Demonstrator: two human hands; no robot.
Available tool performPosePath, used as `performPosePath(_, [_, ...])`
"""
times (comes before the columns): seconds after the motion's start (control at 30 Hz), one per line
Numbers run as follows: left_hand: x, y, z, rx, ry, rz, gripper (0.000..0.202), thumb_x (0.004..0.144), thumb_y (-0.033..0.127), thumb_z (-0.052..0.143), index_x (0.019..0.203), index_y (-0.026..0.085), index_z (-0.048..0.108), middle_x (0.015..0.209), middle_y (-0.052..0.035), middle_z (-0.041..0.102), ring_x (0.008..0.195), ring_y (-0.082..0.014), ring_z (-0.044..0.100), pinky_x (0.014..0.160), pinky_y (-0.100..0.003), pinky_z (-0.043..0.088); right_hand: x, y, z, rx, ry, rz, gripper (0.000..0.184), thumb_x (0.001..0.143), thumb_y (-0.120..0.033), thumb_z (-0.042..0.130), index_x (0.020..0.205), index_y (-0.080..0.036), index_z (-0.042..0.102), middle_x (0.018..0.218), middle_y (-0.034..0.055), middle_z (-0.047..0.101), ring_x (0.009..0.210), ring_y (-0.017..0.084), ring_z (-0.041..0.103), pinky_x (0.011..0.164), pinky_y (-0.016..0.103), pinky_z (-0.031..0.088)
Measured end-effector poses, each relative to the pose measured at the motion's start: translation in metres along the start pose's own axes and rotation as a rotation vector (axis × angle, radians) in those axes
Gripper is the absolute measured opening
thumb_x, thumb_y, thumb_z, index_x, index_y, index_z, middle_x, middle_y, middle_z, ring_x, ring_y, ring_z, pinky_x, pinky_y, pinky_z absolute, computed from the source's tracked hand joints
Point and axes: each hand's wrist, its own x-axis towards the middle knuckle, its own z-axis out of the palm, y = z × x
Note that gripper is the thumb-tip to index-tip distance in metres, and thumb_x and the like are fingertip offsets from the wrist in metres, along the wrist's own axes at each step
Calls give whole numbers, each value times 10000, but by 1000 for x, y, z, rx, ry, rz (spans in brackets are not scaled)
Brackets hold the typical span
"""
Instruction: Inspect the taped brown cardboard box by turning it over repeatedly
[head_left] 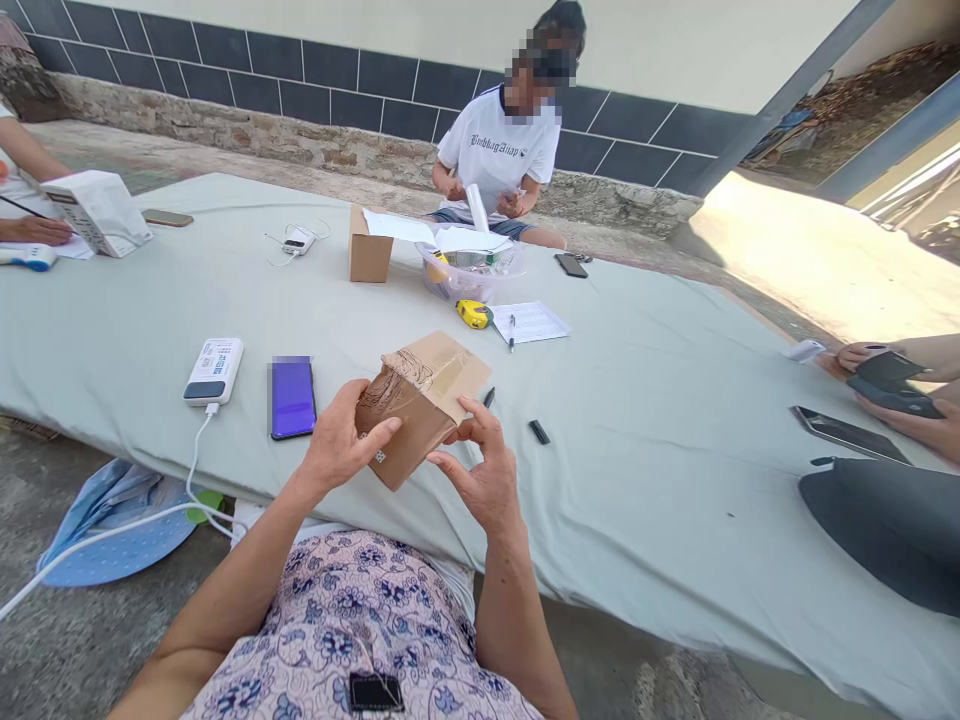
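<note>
I hold a small taped cardboard box (420, 400) up in front of me, above the near edge of the pale green sheet (637, 450). My left hand (341, 440) grips its left side, thumb across the front face. My right hand (480, 465) touches its right edge, with the fingers curled against the cardboard. Brown tape runs across the top of the box. A black pen cap (538, 432) and a pen (489, 397) lie on the sheet just right of the box.
A purple phone (292, 396) and a white power bank (214, 370) with a cable lie to the left. Farther off are a yellow tape measure (474, 313), a paper form (529, 322), a plastic tub (469, 270) and another box (369, 250). People sit opposite, left and right.
</note>
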Motion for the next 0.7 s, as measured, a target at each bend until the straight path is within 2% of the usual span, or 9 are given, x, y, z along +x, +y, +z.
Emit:
performPosePath(0.07, [-1,0,1,4,-23,22,667,820,631,617,1288,169,502,1215,-146,660,1095,-307,648,921,-441,524,0,-1,0,28,59,11,584,848,-543,722,1312,-237,544,785,-23,647,727,138,665,785,309,578])
performPosePath(0.17, [-4,1,6,11,-40,86,1008,744,722,692,1506,183,309,1460,-201,526,1331,-363,538,1084,-502,454,0,-3,2,55,106,28,431,880,-539,684,1161,-215,641,721,-27,633,679,125,641,738,279,556])
performPosePath(0.27, [-7,2,13,47,-17,133,1271,641,783,746,1584,200,122,1547,-241,416,1418,-398,447,1138,-548,400,0,-5,6,66,100,32,376,876,-512,701,1096,-208,687,692,-29,633,655,114,620,712,257,541])
performPosePath(0.37, [-9,1,21,95,71,189,1356,598,781,776,1597,234,41,1571,-256,353,1438,-416,404,1127,-571,398,-1,-7,12,65,63,33,330,874,-471,716,1078,-211,708,697,-27,649,656,110,621,731,255,545])
performPosePath(0.43, [-9,-1,24,129,101,232,1342,590,761,797,1598,246,76,1544,-250,367,1421,-417,410,1107,-573,412,-2,-7,15,66,41,53,316,880,-463,708,1071,-212,713,695,-25,652,655,112,622,724,254,547])
performPosePath(0.5, [-9,-3,27,168,84,262,1255,606,723,814,1583,251,183,1511,-235,378,1397,-413,426,1081,-561,438,-2,-6,18,64,33,83,327,878,-474,704,1072,-211,714,687,-24,649,655,118,623,723,258,549])
performPosePath(0.6, [-7,-4,29,223,59,259,996,692,617,807,1508,237,380,1476,-221,371,1360,-398,459,1046,-530,471,-2,-5,19,48,22,110,355,876,-500,696,1083,-213,715,692,-20,652,669,126,626,744,269,553])
performPosePath(0.7, [-6,-1,26,216,67,257,775,751,497,782,1412,202,504,1411,-212,413,1301,-375,503,1031,-509,484,-2,-3,19,44,17,104,359,887,-510,678,1087,-214,714,703,-16,652,668,123,621,739,262,550])
